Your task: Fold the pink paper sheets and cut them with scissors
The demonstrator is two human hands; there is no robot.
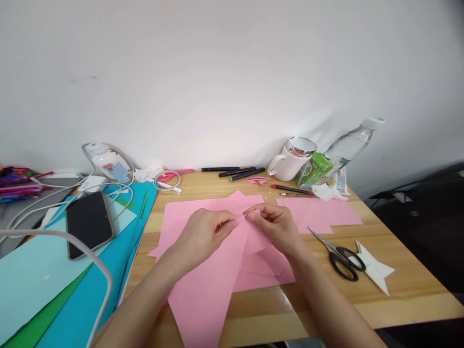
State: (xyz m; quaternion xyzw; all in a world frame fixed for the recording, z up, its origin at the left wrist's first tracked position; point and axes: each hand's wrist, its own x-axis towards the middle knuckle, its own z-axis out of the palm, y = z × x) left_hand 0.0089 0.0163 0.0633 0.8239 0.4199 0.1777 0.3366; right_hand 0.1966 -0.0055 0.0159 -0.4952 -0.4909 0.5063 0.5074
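Note:
Both of my hands meet over a stack of pink paper sheets (203, 290) on the wooden table (398, 299). My left hand (201, 234) and my right hand (273, 224) each pinch one end of a small folded pink paper piece (250, 213), held just above the sheets. The fingers of both hands are closed on it. Another pink sheet (319, 212) lies to the right of my right hand.
Black-handled scissors (339, 256) and a white folded paper shape (375, 268) lie at right. A phone (89, 222) rests on blue and green paper (43, 290) with white cables at left. Markers (241, 172), a white mug (292, 159), a water bottle (350, 142) line the wall.

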